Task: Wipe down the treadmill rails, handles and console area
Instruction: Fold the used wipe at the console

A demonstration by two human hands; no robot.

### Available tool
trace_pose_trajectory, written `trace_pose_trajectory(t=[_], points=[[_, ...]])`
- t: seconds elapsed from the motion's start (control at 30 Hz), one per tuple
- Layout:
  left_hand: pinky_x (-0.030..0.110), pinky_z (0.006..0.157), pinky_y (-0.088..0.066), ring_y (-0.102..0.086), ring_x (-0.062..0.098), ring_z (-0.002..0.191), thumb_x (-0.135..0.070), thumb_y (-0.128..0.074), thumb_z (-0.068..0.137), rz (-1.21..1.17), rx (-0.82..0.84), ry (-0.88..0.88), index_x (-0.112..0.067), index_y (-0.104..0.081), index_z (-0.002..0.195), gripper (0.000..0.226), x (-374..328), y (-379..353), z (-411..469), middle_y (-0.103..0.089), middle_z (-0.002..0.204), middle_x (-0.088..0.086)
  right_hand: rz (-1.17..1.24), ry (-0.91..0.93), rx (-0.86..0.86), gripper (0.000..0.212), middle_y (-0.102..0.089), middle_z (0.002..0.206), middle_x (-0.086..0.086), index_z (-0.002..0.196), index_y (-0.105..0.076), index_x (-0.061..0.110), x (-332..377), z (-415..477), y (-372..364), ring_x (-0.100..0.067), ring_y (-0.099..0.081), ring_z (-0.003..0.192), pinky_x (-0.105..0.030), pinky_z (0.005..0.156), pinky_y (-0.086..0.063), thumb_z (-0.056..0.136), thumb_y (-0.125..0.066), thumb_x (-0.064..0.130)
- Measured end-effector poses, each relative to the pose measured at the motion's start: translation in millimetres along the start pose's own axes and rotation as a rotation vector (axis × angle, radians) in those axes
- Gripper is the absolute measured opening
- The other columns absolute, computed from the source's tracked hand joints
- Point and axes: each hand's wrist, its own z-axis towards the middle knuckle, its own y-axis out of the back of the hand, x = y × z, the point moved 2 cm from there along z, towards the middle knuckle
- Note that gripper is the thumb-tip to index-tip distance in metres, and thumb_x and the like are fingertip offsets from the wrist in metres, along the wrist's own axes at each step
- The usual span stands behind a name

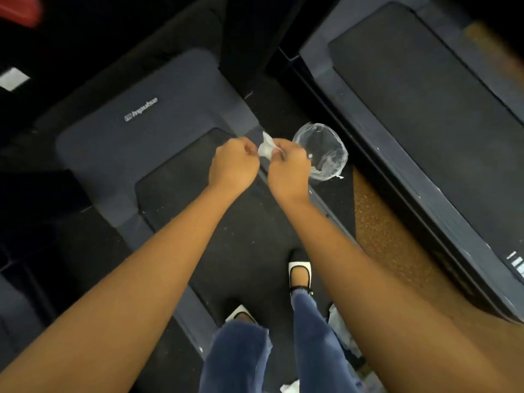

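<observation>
A person stands on the belt of a dark treadmill (127,143). Over its front right corner, the right hand (287,168) pinches a crumpled white wipe (266,147) in curled fingers. The left hand (234,163), curled like a fist, meets the wipe's edge; whether it grips is unclear. A clear plastic tub (321,151) sits on the floor just right of the treadmill.

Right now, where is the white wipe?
Head view, centre: the white wipe is gripped in the right hand, with the left hand close on its left and the clear plastic bag just to its right.
</observation>
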Motion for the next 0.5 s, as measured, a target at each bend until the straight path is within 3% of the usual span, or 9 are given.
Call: trace_pose_trajectory(t=[0.07,0.2,0.33,0.5], points=[[0.04,0.076,-0.054,-0.062,0.023,0.086,-0.014,-0.047,0.091,0.047,0.02,-0.021,-0.016,-0.067,0.096,0.021,10,-47,28,-0.068,0.095,0.004,-0.013,-0.015,-0.001,0.027,-0.061,0.092,-0.015,0.101,-0.069,0.004,-45,33,-9,-0.014,-0.05,0.075,-0.009,0.055,-0.033,0.093,-0.043,0.001],[0.038,0.068,-0.052,-0.06,0.024,0.081,-0.014,-0.047,0.092,0.102,0.015,-0.054,-0.014,-0.066,0.094,0.019,33,-130,77,-0.065,0.091,0.005,-0.032,0.0,-0.008,0.024,-0.064,0.102,-0.011,0.105,-0.068,0.006,-121,85,-19,-0.016,-0.057,0.087,-0.008,0.064,-0.04,0.095,-0.046,0.002],[0.031,0.071,-0.046,-0.061,0.023,0.094,-0.013,-0.047,0.093,0.114,-0.037,-0.12,-0.016,-0.066,0.112,0.026,49,-187,123,-0.064,0.111,0.005,-0.031,-0.003,-0.023,0.024,-0.066,0.106,-0.008,0.115,-0.065,0.008,-184,128,-20,-0.016,-0.061,0.093,-0.022,0.078,-0.048,0.096,-0.05,0.006],[0.039,0.08,-0.052,-0.061,0.026,0.099,-0.011,-0.048,0.093,0.167,-0.046,-0.2,-0.014,-0.064,0.116,0.028,52,-232,176,-0.063,0.115,0.008,-0.117,-0.025,-0.164,0.025,-0.066,0.106,-0.01,0.116,-0.065,0.013,-253,193,-12,-0.024,-0.064,0.093,-0.038,0.083,-0.055,0.095,-0.052,0.008]])
